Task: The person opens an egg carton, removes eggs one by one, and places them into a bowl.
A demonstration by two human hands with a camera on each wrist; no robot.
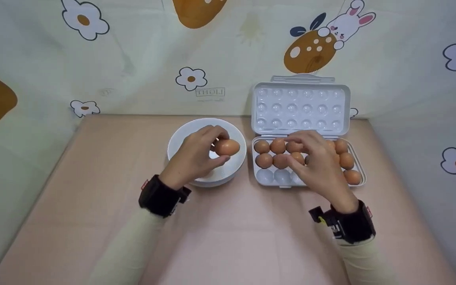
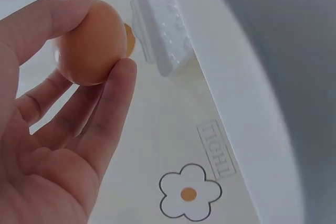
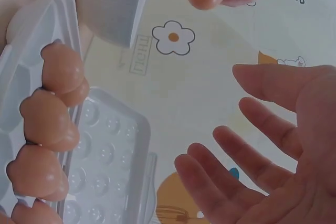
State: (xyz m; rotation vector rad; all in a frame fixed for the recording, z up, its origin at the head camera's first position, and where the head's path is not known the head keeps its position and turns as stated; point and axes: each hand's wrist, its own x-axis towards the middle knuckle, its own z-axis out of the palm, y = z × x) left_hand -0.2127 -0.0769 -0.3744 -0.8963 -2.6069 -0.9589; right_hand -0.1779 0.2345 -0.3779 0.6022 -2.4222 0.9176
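Observation:
Over the white bowl (image 1: pixel 178 136), my left hand (image 1: pixel 198 154) pinches a brown egg (image 1: pixel 228 147) between thumb and fingers. In the left wrist view the egg (image 2: pixel 94 43) shows whole, with fingertips on both sides. My right hand (image 1: pixel 317 164) hovers above the open egg carton (image 1: pixel 265 177), fingers spread and nothing between them. In the right wrist view that hand (image 3: pixel 262 150) has its thumb and fingers apart, close to eggs (image 3: pixel 44 116) in the carton. Brown eggs (image 1: pixel 264 160) fill the carton's two back rows, partly hidden by the hand; some front-row cups at the left hold none.
The carton's dimpled lid (image 1: pixel 299 114) stands raised behind its base, against the patterned cloth backdrop (image 1: pixel 141 59). A pinkish cloth (image 1: pixel 228 237) covers the table. Bowl and carton stand side by side near the table's back edge.

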